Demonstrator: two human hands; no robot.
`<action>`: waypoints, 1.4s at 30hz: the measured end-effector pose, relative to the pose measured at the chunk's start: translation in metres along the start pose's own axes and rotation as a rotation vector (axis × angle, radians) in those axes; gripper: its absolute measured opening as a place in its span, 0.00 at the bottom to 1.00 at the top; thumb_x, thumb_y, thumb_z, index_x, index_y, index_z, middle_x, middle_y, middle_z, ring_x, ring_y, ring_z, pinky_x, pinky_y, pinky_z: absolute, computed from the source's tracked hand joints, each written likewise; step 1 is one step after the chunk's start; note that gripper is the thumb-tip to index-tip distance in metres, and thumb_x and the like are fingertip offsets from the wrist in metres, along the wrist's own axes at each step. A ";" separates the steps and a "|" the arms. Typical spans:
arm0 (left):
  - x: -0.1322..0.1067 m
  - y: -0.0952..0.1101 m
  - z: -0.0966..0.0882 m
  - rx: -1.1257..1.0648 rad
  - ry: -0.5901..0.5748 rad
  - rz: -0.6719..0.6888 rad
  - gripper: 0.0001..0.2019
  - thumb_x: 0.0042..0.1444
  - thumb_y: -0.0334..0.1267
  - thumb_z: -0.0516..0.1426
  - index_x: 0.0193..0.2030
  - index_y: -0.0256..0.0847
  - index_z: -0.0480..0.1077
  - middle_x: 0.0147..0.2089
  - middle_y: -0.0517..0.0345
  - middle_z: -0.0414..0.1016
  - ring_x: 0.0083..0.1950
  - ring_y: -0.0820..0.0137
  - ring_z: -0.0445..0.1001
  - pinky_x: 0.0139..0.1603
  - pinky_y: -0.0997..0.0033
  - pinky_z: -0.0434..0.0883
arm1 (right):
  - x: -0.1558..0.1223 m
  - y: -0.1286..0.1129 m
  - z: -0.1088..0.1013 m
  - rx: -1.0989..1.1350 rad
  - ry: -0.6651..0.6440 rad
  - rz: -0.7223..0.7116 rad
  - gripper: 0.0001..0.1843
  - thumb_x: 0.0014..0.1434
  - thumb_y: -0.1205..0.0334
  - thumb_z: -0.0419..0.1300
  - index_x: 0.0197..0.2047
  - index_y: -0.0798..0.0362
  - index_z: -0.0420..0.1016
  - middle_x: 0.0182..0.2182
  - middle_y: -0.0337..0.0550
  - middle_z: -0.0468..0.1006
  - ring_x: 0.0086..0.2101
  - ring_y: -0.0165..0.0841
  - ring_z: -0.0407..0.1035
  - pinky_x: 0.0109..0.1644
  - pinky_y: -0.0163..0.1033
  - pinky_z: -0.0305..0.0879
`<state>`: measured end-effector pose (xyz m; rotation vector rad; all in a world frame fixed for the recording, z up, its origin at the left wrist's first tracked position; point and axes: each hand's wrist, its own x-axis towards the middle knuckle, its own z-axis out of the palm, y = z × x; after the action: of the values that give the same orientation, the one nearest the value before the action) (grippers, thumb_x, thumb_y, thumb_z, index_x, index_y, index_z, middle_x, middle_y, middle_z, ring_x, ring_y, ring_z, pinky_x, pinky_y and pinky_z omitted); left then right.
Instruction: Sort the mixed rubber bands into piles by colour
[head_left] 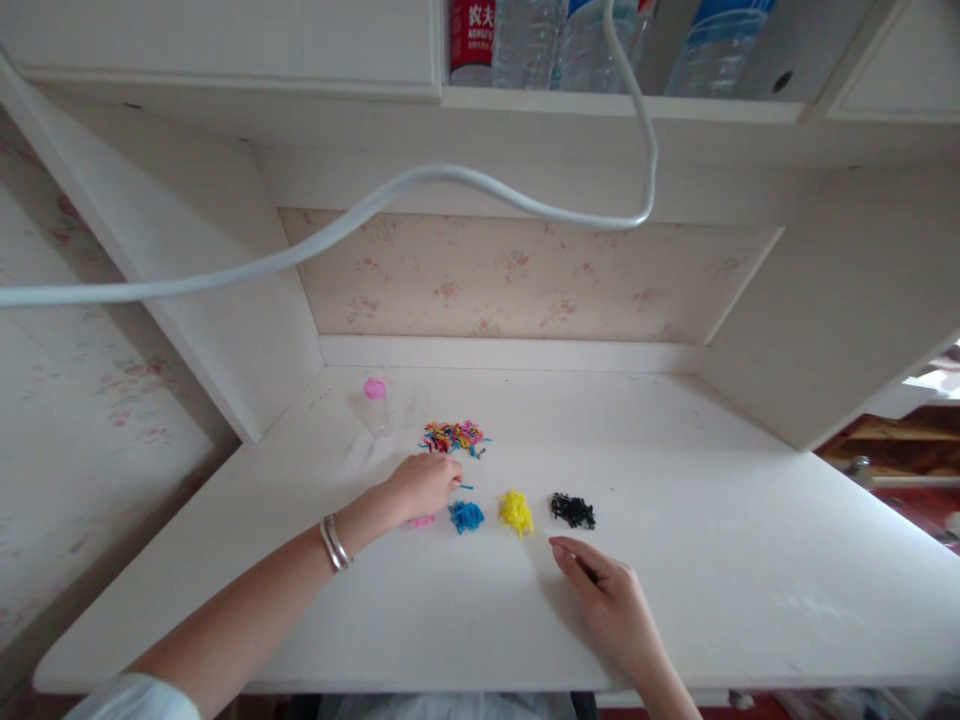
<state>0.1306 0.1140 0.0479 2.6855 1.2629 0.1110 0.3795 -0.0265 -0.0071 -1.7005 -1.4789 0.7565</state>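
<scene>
My left hand (426,484), with silver bangles at the wrist, is closed in a pinch. A blue rubber band (466,487) sticks out from its fingertips, just above the blue pile (466,516). Partly behind that wrist lies a small pink pile (422,521). My right hand (600,590) rests low over the table with thumb and fingers curled together; something dark shows inside it, too small to name. In front of it are a yellow pile (516,512) and a black pile (573,510) of small bands. A mixed-colour heap (454,437) lies beyond my left hand.
A clear plastic container (377,408) with pink at its top stands left of the mixed heap on the white table (712,560). A white cable (450,175) crosses the upper view. Bottles (525,45) sit on the shelf above, and side panels border the table.
</scene>
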 end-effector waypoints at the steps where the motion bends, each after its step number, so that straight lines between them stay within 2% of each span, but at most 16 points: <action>1: 0.003 -0.001 0.000 0.006 -0.014 0.015 0.11 0.58 0.37 0.51 0.34 0.44 0.75 0.39 0.57 0.78 0.41 0.67 0.75 0.38 0.73 0.67 | 0.000 0.000 0.000 0.004 -0.002 -0.002 0.23 0.58 0.45 0.51 0.40 0.54 0.78 0.26 0.41 0.77 0.26 0.31 0.66 0.30 0.31 0.60; 10: 0.004 -0.005 0.005 0.029 -0.089 0.112 0.10 0.55 0.37 0.53 0.30 0.45 0.75 0.36 0.56 0.78 0.37 0.67 0.75 0.33 0.73 0.65 | 0.000 0.001 -0.001 -0.008 -0.016 0.000 0.23 0.58 0.45 0.52 0.40 0.54 0.78 0.23 0.39 0.75 0.24 0.29 0.63 0.27 0.31 0.57; 16: 0.001 -0.011 -0.002 -0.017 -0.054 0.125 0.09 0.56 0.37 0.53 0.33 0.47 0.76 0.37 0.60 0.78 0.39 0.69 0.74 0.36 0.74 0.64 | 0.002 -0.001 -0.001 0.006 -0.026 0.013 0.22 0.58 0.46 0.52 0.40 0.53 0.78 0.25 0.39 0.76 0.26 0.30 0.65 0.29 0.31 0.58; 20: -0.019 -0.016 -0.016 -0.054 0.027 0.060 0.12 0.59 0.36 0.49 0.38 0.45 0.75 0.42 0.59 0.76 0.41 0.70 0.73 0.40 0.74 0.65 | 0.005 -0.002 -0.002 0.027 -0.059 0.025 0.22 0.58 0.46 0.52 0.41 0.53 0.78 0.30 0.41 0.78 0.30 0.32 0.67 0.33 0.32 0.61; 24: -0.060 -0.012 -0.026 -0.219 0.152 -0.019 0.12 0.60 0.36 0.48 0.37 0.44 0.74 0.38 0.60 0.76 0.38 0.72 0.72 0.40 0.75 0.64 | 0.017 -0.018 -0.011 -0.049 -0.139 -0.018 0.23 0.58 0.45 0.51 0.41 0.54 0.78 0.29 0.41 0.78 0.28 0.31 0.67 0.29 0.32 0.60; 26: -0.084 -0.009 -0.021 -0.363 0.194 -0.092 0.13 0.60 0.39 0.49 0.36 0.44 0.74 0.34 0.61 0.75 0.36 0.73 0.71 0.37 0.76 0.64 | 0.030 -0.036 -0.016 -0.115 -0.151 -0.098 0.23 0.59 0.46 0.50 0.43 0.53 0.78 0.29 0.41 0.77 0.27 0.31 0.67 0.29 0.32 0.60; 29: -0.120 -0.008 0.000 -0.593 0.183 -0.274 0.14 0.59 0.46 0.49 0.38 0.43 0.74 0.30 0.61 0.74 0.30 0.72 0.69 0.30 0.77 0.64 | 0.059 -0.065 -0.017 -0.258 -0.201 -0.218 0.23 0.60 0.48 0.47 0.44 0.51 0.77 0.26 0.40 0.77 0.26 0.30 0.67 0.29 0.32 0.60; 32: -0.146 -0.013 0.028 -0.732 0.233 -0.430 0.15 0.58 0.47 0.50 0.37 0.41 0.74 0.31 0.60 0.75 0.31 0.71 0.70 0.32 0.76 0.66 | 0.096 -0.086 -0.007 -0.491 -0.259 -0.242 0.20 0.60 0.51 0.47 0.43 0.47 0.78 0.27 0.39 0.78 0.27 0.29 0.69 0.31 0.31 0.60; 33: -0.151 -0.015 0.035 -0.753 0.265 -0.452 0.15 0.58 0.47 0.51 0.39 0.41 0.74 0.32 0.60 0.75 0.32 0.71 0.71 0.33 0.76 0.66 | 0.109 -0.090 -0.001 -0.596 -0.279 -0.247 0.19 0.61 0.52 0.47 0.45 0.46 0.77 0.30 0.40 0.79 0.29 0.30 0.70 0.33 0.32 0.60; 34: -0.154 -0.017 0.040 -0.773 0.289 -0.463 0.14 0.58 0.47 0.51 0.40 0.42 0.73 0.33 0.60 0.76 0.32 0.71 0.71 0.34 0.76 0.67 | 0.122 -0.092 0.006 -0.713 -0.291 -0.231 0.18 0.61 0.53 0.47 0.46 0.44 0.76 0.34 0.40 0.79 0.33 0.31 0.71 0.36 0.32 0.61; 38: -0.155 -0.022 0.044 -0.829 0.318 -0.454 0.14 0.57 0.46 0.52 0.41 0.42 0.74 0.35 0.59 0.77 0.35 0.70 0.72 0.36 0.76 0.68 | 0.164 -0.090 0.031 -0.834 -0.272 -0.157 0.18 0.59 0.57 0.50 0.49 0.44 0.74 0.42 0.44 0.78 0.42 0.36 0.71 0.42 0.36 0.62; 42: -0.152 -0.023 0.041 -0.852 0.325 -0.445 0.14 0.57 0.46 0.52 0.39 0.42 0.74 0.33 0.59 0.76 0.33 0.70 0.72 0.35 0.76 0.68 | 0.185 -0.083 0.049 -0.905 -0.269 -0.115 0.17 0.58 0.58 0.52 0.49 0.42 0.74 0.44 0.43 0.77 0.44 0.38 0.70 0.42 0.38 0.63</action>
<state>0.0215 0.0064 0.0043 1.6723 1.4281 0.8339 0.3235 0.1685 0.0431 -2.1658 -2.3066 0.2426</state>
